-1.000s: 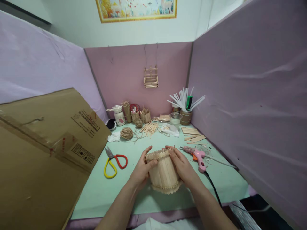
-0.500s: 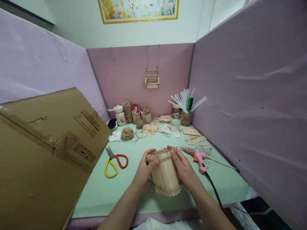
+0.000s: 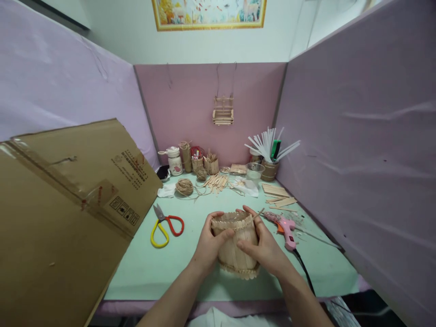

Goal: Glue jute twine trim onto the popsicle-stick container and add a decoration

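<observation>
Between my two hands is a round container (image 3: 236, 252) built of upright wooden craft sticks, with braided trim around its top and bottom. My left hand (image 3: 214, 243) wraps its left side, thumb across the front. On the right side, my right hand (image 3: 262, 247) grips it, thumb on the front and fingers behind the rim. A thin loose end (image 3: 259, 212) sticks out by my right fingers; I cannot tell if it is twine or a stick. Right of my right hand lies a pink glue gun (image 3: 289, 231). Scissors (image 3: 163, 225) with red and yellow handles lie open to the left.
A large cardboard sheet (image 3: 75, 218) leans at the left. Along the back stand a twine ball (image 3: 184, 187), loose craft sticks (image 3: 216, 182), a white jar (image 3: 175, 161) and a pot (image 3: 270, 170) of white glue sticks. The glue gun's black cord (image 3: 304, 269) runs off the front edge.
My right thumb has moved down and left across the container's front, and the container has turned slightly. The whole view has shifted a little, so the background sits further right.
</observation>
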`<state>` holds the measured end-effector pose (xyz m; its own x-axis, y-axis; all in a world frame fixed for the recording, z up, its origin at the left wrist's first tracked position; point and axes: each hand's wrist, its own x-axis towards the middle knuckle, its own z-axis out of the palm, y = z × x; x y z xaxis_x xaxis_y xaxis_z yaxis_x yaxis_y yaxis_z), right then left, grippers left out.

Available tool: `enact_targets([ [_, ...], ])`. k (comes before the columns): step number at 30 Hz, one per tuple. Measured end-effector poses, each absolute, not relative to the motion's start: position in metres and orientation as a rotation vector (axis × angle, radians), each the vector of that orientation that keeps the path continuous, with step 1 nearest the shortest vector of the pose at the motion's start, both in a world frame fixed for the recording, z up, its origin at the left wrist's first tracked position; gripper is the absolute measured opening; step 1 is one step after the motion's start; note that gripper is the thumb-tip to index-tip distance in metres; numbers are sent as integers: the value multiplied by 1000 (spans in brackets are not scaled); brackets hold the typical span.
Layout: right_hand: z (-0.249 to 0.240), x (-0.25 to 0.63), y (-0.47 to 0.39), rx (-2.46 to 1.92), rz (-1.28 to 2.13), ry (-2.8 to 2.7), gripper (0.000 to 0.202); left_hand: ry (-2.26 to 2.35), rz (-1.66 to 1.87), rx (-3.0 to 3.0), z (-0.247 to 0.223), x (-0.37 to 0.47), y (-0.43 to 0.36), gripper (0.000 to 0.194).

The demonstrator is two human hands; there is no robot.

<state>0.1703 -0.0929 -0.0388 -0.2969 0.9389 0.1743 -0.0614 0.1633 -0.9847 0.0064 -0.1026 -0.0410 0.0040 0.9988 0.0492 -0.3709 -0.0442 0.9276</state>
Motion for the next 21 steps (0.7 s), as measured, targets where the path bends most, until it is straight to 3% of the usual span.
enact_targets([
  [4, -36, 169, -95, -919, 1293, -1476, 89, 903, 1366, 945, -38, 6, -103, 61],
  [10, -33, 169, -94, -1019, 1198, -1478, 91, 907, 1302, 880, -31, 2, -100, 86],
  [18, -23, 161, -97, -1080, 1113, -1606, 95, 826, 1242, 864, -33, -4, -94, 95],
  [21, -24, 155, -96, -1033, 1069, -1599, 88, 796, 1249, 826, -36, -7, -94, 94],
])
